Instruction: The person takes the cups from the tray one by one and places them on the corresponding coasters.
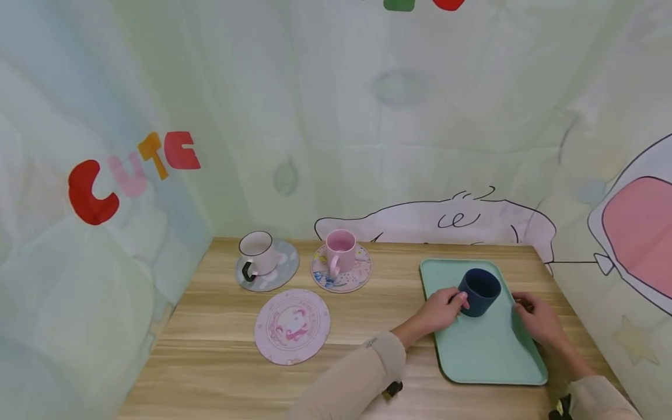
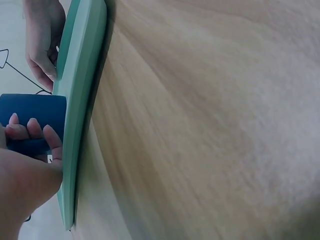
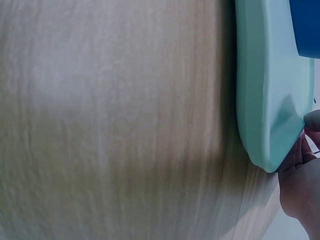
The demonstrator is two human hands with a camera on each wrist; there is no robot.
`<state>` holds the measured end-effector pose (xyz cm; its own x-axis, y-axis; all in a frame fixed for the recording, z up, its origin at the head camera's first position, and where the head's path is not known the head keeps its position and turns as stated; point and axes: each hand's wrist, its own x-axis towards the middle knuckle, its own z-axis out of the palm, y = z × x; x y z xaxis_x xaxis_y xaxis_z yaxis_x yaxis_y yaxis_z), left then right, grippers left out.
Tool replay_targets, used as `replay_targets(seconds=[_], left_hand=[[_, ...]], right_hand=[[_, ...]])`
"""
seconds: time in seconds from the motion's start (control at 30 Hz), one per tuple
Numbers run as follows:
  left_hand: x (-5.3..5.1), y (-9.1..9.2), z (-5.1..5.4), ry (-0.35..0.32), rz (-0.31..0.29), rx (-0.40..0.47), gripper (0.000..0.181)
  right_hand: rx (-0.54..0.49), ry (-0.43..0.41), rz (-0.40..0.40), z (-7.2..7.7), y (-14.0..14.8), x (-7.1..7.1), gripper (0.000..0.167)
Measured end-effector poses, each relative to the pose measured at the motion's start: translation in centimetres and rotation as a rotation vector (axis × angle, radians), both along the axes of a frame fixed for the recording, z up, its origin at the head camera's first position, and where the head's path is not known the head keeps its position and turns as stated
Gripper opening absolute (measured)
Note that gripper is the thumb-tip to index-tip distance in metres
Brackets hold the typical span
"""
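Observation:
A dark blue mug (image 1: 479,294) stands upright on the mint green tray (image 1: 485,356), toward its far half. My left hand (image 1: 443,308) grips the mug at its left side, where the handle is; in the left wrist view, the fingers curl round the handle below the blue mug wall (image 2: 42,112). At the tray's right edge, my right hand (image 1: 541,321) pinches the rim. The right wrist view shows the thumb (image 3: 313,121) at the rim of the tray (image 3: 252,90) and the other fingers on its outer side, partly hidden.
Left of the tray, a white mug (image 1: 259,251) stands on a grey round coaster (image 1: 286,262), and a pink mug (image 1: 341,252) on a patterned one (image 1: 357,280). A pink unicorn coaster (image 1: 292,326) lies nearer. Printed curtains (image 1: 336,146) border the wooden table (image 1: 210,350).

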<state>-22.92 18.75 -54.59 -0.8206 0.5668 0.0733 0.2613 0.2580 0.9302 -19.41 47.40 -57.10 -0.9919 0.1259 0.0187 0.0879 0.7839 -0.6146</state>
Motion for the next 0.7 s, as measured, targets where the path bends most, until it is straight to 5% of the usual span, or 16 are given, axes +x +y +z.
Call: replay_targets(seconds=[0.7], left_hand=[[0.13, -0.08, -0.52, -0.019, 0.009, 0.018, 0.034]], right_hand=[[-0.011, -0.036, -0.002, 0.36, -0.17, -0.13, 0.036]])
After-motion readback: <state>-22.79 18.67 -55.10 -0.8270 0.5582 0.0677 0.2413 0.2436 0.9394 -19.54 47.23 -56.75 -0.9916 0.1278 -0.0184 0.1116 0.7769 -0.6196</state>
